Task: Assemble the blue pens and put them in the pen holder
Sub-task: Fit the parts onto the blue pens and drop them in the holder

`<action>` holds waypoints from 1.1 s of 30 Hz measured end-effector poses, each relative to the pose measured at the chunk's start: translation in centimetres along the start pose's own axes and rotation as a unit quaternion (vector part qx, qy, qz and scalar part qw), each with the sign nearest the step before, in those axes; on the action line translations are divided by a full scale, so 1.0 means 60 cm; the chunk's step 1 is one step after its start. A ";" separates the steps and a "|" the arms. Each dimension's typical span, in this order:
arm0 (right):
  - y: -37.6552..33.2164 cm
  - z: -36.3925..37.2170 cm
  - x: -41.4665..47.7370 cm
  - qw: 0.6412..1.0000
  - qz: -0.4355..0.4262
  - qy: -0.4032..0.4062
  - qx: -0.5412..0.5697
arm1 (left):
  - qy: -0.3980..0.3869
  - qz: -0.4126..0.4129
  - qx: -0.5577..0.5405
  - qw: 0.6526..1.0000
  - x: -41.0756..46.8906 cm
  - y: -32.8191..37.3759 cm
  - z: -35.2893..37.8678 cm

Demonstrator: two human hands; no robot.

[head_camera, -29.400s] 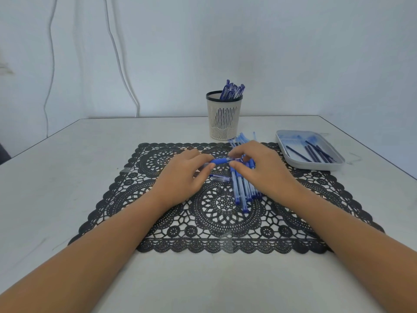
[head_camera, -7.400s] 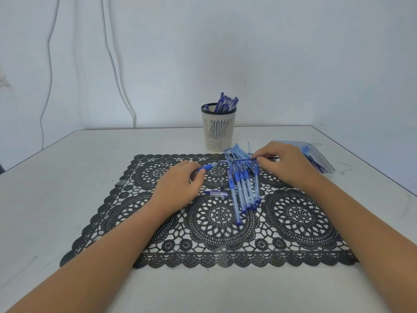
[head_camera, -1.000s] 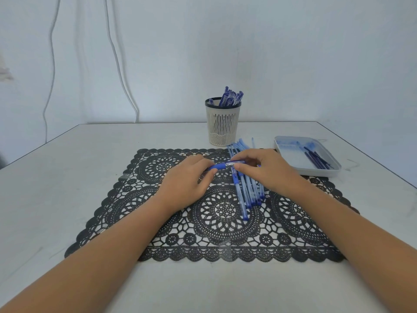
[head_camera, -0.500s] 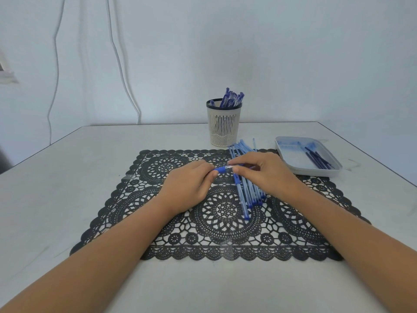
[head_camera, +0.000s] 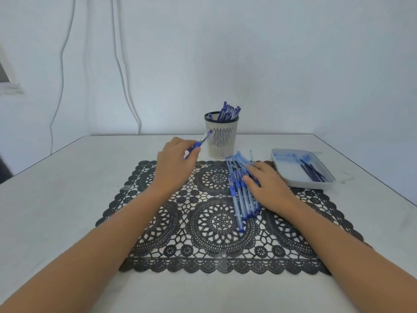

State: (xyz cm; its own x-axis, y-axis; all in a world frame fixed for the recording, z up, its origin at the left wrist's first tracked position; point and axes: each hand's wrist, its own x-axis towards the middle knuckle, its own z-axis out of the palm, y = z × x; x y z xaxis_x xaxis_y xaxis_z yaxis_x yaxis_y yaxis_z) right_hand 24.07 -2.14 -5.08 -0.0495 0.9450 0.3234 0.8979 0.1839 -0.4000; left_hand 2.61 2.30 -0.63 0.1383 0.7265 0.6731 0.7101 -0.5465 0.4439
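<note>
One assembled blue pen (head_camera: 198, 144) rides in the left hand (head_camera: 174, 162), its fingers and thumb clamped round the darker grip section, the far end angled up toward the pen holder (head_camera: 223, 141). The pen hangs just beside the holder's near wall, below its rim and not yet inside. A cluster of finished pens (head_camera: 229, 110) already stands in the cup, leaning right.

The right hand (head_camera: 268, 186) rests on the pile of loose barrels (head_camera: 242, 199) on the black lace mat (head_camera: 216, 224), its fingers fairly straight across them and not visibly closed round any one. A shallow tray (head_camera: 309, 185) to the right holds dark refills (head_camera: 312, 171). Everything sits on a pale worktop (head_camera: 56, 199).

The pen looks light and stiff, with a smooth clear plastic barrel likely to slip under a loose pinch. The ribbed blue grip, where the hand has it, seems the surest hold. To go in, it probably needs lifting above the rim and dropping end-first into the gap left of the standing pens. The slotted cup looks light too, so a knock against its wall could shift it.
</note>
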 end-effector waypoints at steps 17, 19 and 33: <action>0.012 0.005 0.008 0.999 -0.001 -0.018 0.042 | 0.049 -0.176 -0.125 0.975 0.262 0.060 0.070; 0.012 0.004 0.008 0.999 -0.001 -0.019 0.044 | 0.019 -0.168 -0.101 0.980 0.251 0.051 0.085; 0.010 0.002 0.007 0.999 0.006 -0.020 0.046 | -0.023 -0.089 -0.033 0.995 0.195 0.030 0.059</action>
State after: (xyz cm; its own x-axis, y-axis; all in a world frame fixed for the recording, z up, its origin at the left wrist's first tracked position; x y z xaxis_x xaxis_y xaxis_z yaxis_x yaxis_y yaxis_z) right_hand 24.54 -1.60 -5.27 -0.0579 0.9568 0.2848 0.8541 0.1951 -0.4820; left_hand 7.97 11.29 5.94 0.0472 0.8311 0.5541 0.6795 -0.4333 0.5921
